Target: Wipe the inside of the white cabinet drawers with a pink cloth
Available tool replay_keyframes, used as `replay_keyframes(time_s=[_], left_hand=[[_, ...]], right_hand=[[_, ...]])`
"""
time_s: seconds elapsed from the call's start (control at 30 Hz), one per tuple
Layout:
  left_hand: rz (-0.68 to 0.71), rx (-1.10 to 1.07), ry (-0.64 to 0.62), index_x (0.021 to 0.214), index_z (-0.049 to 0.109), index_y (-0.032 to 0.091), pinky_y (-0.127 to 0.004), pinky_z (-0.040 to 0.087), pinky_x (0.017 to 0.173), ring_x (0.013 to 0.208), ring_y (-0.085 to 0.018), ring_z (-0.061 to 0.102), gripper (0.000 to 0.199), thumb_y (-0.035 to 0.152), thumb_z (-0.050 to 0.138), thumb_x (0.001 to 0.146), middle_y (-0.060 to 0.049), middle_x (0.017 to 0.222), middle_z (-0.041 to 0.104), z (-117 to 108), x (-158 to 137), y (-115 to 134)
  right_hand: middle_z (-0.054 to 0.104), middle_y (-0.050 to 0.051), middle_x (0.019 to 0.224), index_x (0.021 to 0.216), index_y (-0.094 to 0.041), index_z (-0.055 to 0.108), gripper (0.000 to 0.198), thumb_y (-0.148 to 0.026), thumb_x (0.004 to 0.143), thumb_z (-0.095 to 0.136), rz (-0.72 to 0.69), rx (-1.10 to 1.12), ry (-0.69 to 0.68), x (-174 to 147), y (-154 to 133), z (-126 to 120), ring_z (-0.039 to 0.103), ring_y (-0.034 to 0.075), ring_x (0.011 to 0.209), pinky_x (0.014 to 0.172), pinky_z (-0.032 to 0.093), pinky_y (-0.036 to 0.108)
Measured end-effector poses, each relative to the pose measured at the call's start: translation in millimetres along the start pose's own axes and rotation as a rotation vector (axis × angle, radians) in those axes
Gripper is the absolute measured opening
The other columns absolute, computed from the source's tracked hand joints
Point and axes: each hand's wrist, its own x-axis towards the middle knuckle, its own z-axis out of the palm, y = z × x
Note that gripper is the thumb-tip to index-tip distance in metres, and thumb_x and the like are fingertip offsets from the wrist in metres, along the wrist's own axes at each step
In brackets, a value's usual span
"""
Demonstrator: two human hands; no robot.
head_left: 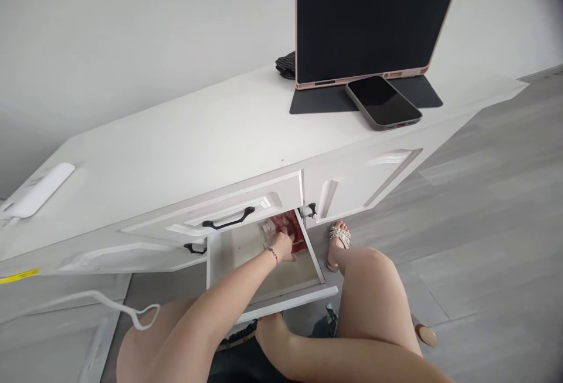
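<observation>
A white drawer (288, 302) stands pulled out of the cabinet. My left hand (281, 246), with a thin bracelet at the wrist, reaches down into it. Its fingers are apart and touch a red packet (301, 241) with pale print at the back right of the drawer. Beside the packet lies a whitish item (266, 230), partly covered by the hand. My right hand (270, 329) is against the outer side of the drawer front, below its top edge. The fingers of that hand are hidden, and any handle there is out of sight.
On the white cabinet top (211, 131) stand a tablet (365, 22) on a dark stand and a phone (383, 102) lying on it. A dark folded item (285, 65) sits behind. At left are a white device (41, 190) and a white cable (94, 295). My knees flank the drawer.
</observation>
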Motion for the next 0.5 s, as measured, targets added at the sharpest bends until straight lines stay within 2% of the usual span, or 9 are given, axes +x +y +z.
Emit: replay_keyframes(time_s=[0.13,0.27,0.4,0.5], left_hand=[[0.039,0.166,0.075,0.149,0.028,0.007,-0.050,0.051,0.073,0.101,-0.044,0.062,0.109,0.038,0.081,0.059,-0.042,0.141,0.032,25,-19,17],[0.155,0.181,0.152,0.141,0.036,0.002,-0.046,0.054,0.063,0.089,-0.037,0.067,0.086,0.023,0.074,0.066,-0.041,0.130,0.044,35,-28,20],[0.280,0.161,0.191,0.130,0.048,0.005,-0.041,0.055,0.067,0.093,-0.032,0.066,0.050,0.009,0.053,0.081,-0.031,0.119,0.057,36,-31,14],[0.349,0.142,0.201,0.124,0.053,0.008,-0.038,0.055,0.067,0.089,-0.028,0.068,0.040,0.007,0.041,0.087,-0.025,0.110,0.061,37,-33,8]], right_hand=[[0.072,0.019,0.096,0.098,-0.006,0.072,0.038,0.007,0.066,0.056,0.021,-0.150,-0.053,-2,2,-13,0.067,0.031,0.089,0.063,0.057,0.041],[0.072,0.019,0.098,0.100,-0.006,0.072,0.043,0.009,0.065,0.052,-0.021,-0.220,-0.072,-5,2,-20,0.067,0.028,0.086,0.063,0.056,0.037],[0.072,0.020,0.098,0.097,-0.006,0.072,0.039,0.008,0.067,0.051,0.008,-0.181,-0.031,-4,2,-16,0.067,0.029,0.083,0.062,0.056,0.039],[0.071,0.020,0.096,0.096,-0.004,0.072,0.038,0.010,0.067,0.052,0.027,-0.139,-0.042,-1,1,-14,0.067,0.028,0.080,0.061,0.056,0.038]])
